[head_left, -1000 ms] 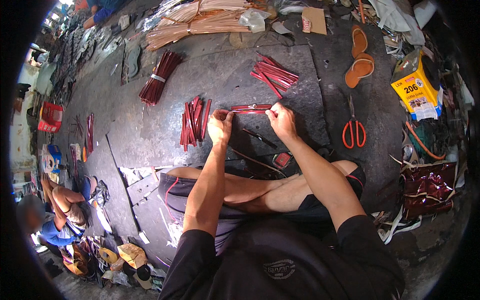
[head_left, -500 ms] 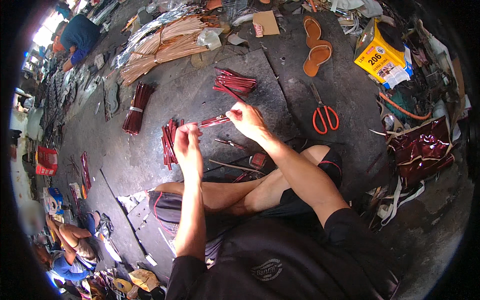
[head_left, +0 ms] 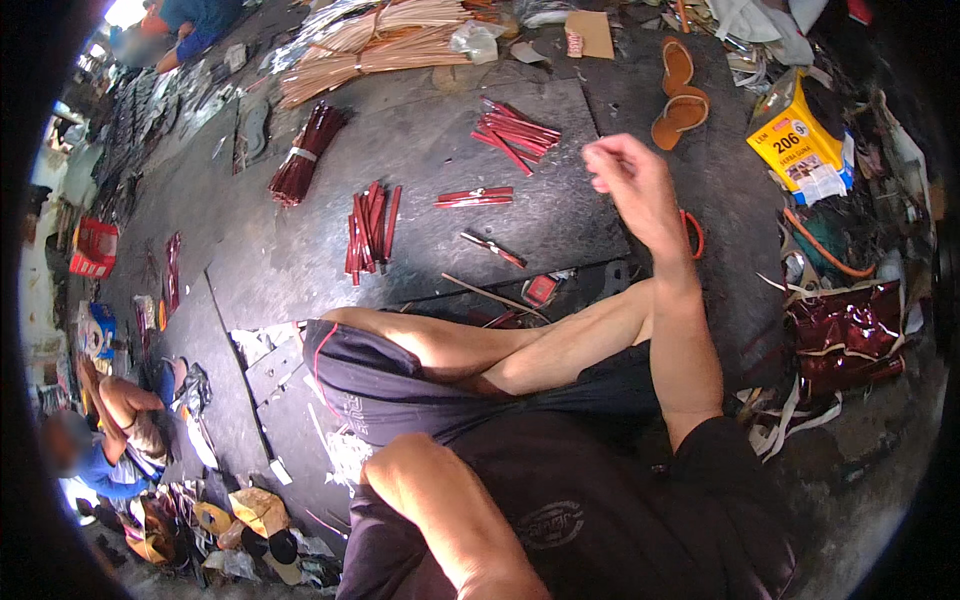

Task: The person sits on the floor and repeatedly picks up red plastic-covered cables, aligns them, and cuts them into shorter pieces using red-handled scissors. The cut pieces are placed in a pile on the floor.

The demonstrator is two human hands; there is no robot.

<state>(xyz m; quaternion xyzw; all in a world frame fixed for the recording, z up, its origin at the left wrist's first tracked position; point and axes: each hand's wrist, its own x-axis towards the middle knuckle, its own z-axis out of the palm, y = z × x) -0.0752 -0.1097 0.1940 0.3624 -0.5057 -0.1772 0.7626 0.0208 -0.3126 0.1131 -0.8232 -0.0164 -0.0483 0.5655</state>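
The right hand point(head_left: 632, 183) hangs in the air right of the work, its fingers loosely bent; motion blur makes it hard to tell whether the fingertips meet or hold anything small. The left forearm point(head_left: 450, 510) now folds back toward the body, and the left hand is out of view, so its state cannot be told. A second ago both hands held the short red strips with a silvery fitting point(head_left: 474, 197) at either end; now the strips lie released on the dark sheet point(head_left: 420, 150), which suggests a pause in handling them.

Around them lie a loose sheaf of red strips point(head_left: 370, 230) to the left, a second pile point(head_left: 520, 133) above and right, and a slim dark tool point(head_left: 493, 249) below. A banded bundle of dark red strips point(head_left: 305, 158) rests farther up and left.

Beyond, the right forearm partly hides the orange-handled scissors point(head_left: 701, 235); tan sandals point(head_left: 681, 118) lie above them, near a yellow box point(head_left: 790, 138). Pale strips point(head_left: 370, 55) are heaped at the far side. Scraps clutter the floor, where a co-worker in blue point(head_left: 122, 468) sits at the left.
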